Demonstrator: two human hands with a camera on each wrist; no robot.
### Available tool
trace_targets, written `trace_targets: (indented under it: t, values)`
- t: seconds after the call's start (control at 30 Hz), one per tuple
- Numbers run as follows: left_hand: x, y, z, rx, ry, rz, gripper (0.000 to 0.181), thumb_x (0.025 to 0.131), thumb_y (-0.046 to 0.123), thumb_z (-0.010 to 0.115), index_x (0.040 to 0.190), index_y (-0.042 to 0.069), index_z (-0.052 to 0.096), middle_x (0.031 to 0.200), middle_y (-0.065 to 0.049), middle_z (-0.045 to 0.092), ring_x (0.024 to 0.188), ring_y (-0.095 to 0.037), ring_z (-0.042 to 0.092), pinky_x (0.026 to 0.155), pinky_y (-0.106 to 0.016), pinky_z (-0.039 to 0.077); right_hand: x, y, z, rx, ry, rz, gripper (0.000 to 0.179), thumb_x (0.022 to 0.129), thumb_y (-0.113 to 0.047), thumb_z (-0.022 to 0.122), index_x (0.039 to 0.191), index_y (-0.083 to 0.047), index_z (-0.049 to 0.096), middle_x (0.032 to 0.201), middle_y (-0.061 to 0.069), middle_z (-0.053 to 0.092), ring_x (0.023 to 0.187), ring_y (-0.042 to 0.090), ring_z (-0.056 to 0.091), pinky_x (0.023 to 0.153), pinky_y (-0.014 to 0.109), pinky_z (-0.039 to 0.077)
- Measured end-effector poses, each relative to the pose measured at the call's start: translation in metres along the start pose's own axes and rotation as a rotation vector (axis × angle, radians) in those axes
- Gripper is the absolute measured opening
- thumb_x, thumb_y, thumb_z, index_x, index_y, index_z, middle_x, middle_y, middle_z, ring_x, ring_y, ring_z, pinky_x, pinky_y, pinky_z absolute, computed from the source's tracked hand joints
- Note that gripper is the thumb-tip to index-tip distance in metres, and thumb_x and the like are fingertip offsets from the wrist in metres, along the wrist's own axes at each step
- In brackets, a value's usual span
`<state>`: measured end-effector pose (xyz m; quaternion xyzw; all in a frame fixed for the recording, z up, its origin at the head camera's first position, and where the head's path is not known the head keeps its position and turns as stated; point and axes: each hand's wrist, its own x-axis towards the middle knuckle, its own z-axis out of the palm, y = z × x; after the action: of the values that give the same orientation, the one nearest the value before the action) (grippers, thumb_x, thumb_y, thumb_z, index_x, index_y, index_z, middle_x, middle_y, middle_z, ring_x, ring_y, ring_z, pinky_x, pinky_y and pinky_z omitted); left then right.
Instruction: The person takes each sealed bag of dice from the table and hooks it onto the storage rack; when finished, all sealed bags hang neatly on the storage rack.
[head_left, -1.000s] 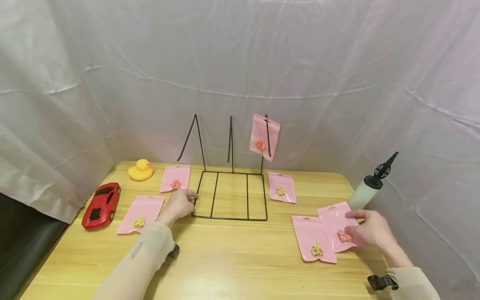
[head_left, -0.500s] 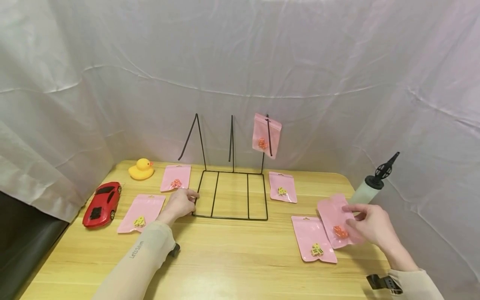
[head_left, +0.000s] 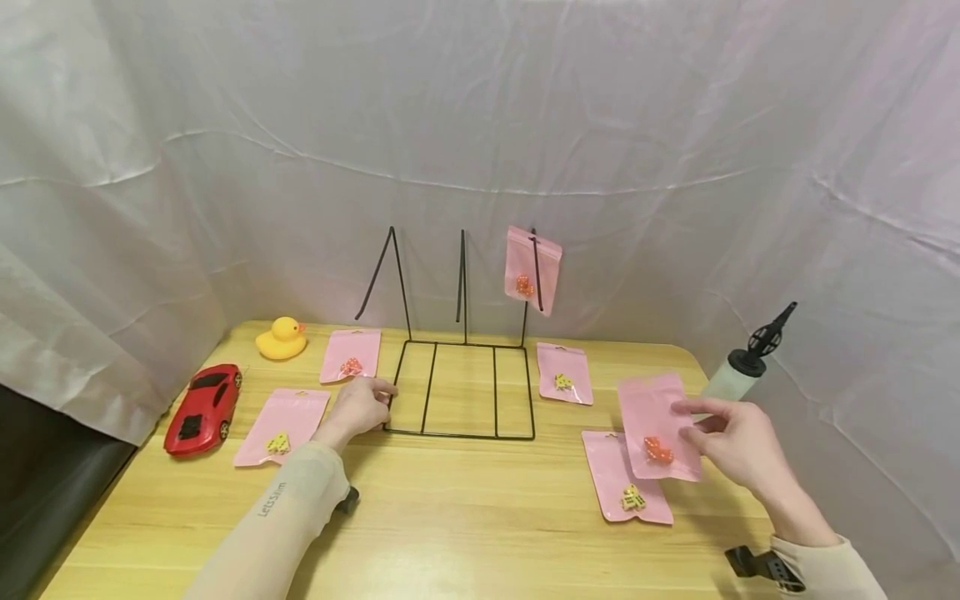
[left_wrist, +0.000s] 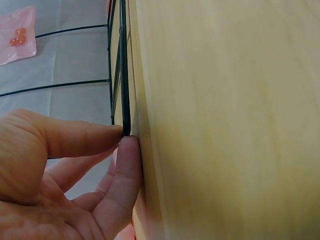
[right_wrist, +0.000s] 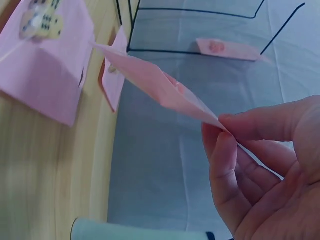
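Note:
My right hand (head_left: pixel 738 442) pinches the right edge of a pink zip bag (head_left: pixel 648 400) with orange dice in its lower part. The bag is raised, overlapping another pink bag (head_left: pixel 611 467) with yellow dice that lies on the table. In the right wrist view the held bag (right_wrist: pixel 155 85) shows nearly edge-on between thumb and fingertips. My left hand (head_left: pixel 360 407) holds the front left corner of a black wire display rack (head_left: pixel 465 437); the left wrist view shows thumb and finger pinching its wire (left_wrist: pixel 125 100). One pink bag with orange dice (head_left: pixel 531 265) hangs on the rack's right hook.
A pink bag with yellow dice (head_left: pixel 564 367) lies right of the rack. Two more pink bags (head_left: pixel 348 346) (head_left: pixel 288 412) lie to its left, near a yellow rubber duck (head_left: pixel 282 340) and a red toy car (head_left: pixel 204 408). A hand pump (head_left: pixel 731 379) stands at the right edge.
My right hand has lifted the bag with orange dice off the table and carried it left and away from me. The left hand keeps its hold on the rack.

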<state>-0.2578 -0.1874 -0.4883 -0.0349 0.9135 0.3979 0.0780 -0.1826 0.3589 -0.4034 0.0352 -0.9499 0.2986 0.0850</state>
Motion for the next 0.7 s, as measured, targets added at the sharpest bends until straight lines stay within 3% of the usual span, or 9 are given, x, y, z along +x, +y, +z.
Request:
trace_targets:
  t: [0.1,0.2,0.33,0.4,0.47,0.63,0.7]
  values:
    - [0.002,-0.002,-0.001,-0.016,-0.004,0.009,0.061,0.08,-0.006,0.067,0.139,0.004,0.077,0.114,-0.014,0.077,0.084,-0.019,0.068,0.064,-0.025,0.054,0.0,-0.007,0.001,0.044,-0.009,-0.007,0.031,0.094,-0.004,0.085,0.124,-0.001,0.084,0.096,0.017,0.086,0.075,-0.009,0.067,0.057,0.023,0.052]
    - [0.013,-0.016,0.003,-0.033,-0.003,0.045,0.059,0.079,-0.004,0.067,0.136,0.005,0.079,0.108,-0.012,0.076,0.078,-0.017,0.068,0.061,-0.025,0.055,0.0,-0.014,0.003,0.069,0.0,-0.032,0.031,0.094,-0.003,0.085,0.125,-0.002,0.084,0.096,0.017,0.086,0.075,-0.008,0.069,0.057,0.023,0.053]
    - [0.014,-0.016,0.003,-0.053,-0.009,0.033,0.059,0.079,-0.005,0.068,0.136,0.006,0.079,0.106,-0.011,0.076,0.077,-0.017,0.068,0.062,-0.025,0.057,0.0,-0.022,0.006,0.107,0.007,-0.07,0.033,0.092,-0.001,0.086,0.125,-0.001,0.083,0.096,0.018,0.086,0.075,-0.008,0.07,0.057,0.022,0.055]
    - [0.006,-0.004,-0.002,-0.051,-0.018,-0.002,0.061,0.079,-0.006,0.069,0.139,0.005,0.078,0.11,-0.012,0.077,0.08,-0.018,0.07,0.064,-0.027,0.06,0.001,-0.026,0.008,0.134,-0.003,-0.079,0.033,0.092,0.0,0.086,0.125,0.0,0.083,0.095,0.018,0.086,0.075,-0.006,0.071,0.056,0.022,0.055]
    - [0.013,-0.013,0.003,-0.041,-0.003,0.013,0.06,0.079,-0.004,0.069,0.138,0.005,0.078,0.106,-0.01,0.076,0.077,-0.017,0.068,0.062,-0.026,0.058,0.001,-0.03,0.009,0.157,-0.017,-0.082,0.034,0.092,0.0,0.086,0.126,0.001,0.082,0.094,0.018,0.086,0.074,-0.004,0.072,0.055,0.022,0.054]
    - [0.011,-0.013,0.003,-0.021,0.007,0.036,0.06,0.079,-0.005,0.069,0.137,0.004,0.078,0.105,-0.01,0.076,0.077,-0.016,0.067,0.06,-0.024,0.056,0.004,-0.038,0.01,0.183,-0.028,-0.102,0.034,0.093,-0.001,0.086,0.126,0.001,0.082,0.095,0.018,0.086,0.075,-0.004,0.073,0.057,0.022,0.057]
    - [0.002,-0.002,-0.002,-0.026,-0.005,0.016,0.061,0.08,-0.007,0.069,0.139,0.003,0.077,0.111,-0.013,0.077,0.081,-0.017,0.069,0.063,-0.023,0.056,0.005,-0.041,0.01,0.191,-0.027,-0.12,0.033,0.093,-0.002,0.086,0.126,0.001,0.082,0.095,0.019,0.086,0.076,-0.005,0.074,0.059,0.022,0.059]
